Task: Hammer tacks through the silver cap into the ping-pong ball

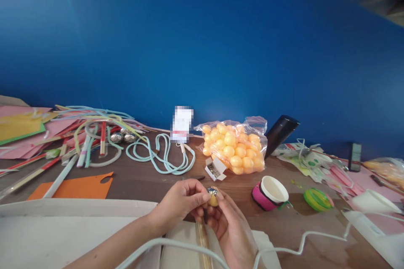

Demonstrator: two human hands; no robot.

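Between the fingertips of both hands is a small shiny ball [212, 199], silvery above and golden below. My left hand [184, 197] pinches it from the left, thumb and forefinger together. My right hand [232, 222] grips its other side with thumb and fingers. Below the hands runs a gold-coloured stick [203, 243]; whether it joins the ball is hidden by the fingers. Just beyond the hands stands a small open white box [215, 169] with tiny metallic pieces in it. A bag of orange balls [235, 147] lies behind that box.
A pink-banded white cup [269, 193] and green tape rolls [318, 199] stand to the right. A black cylinder [282, 134] leans by the blue wall [202, 42]. Leftward lie a coiled light-blue cord [164, 164], silver balls [116, 137] and orange card [78, 188]. White tubing [170, 241] crosses the foreground.
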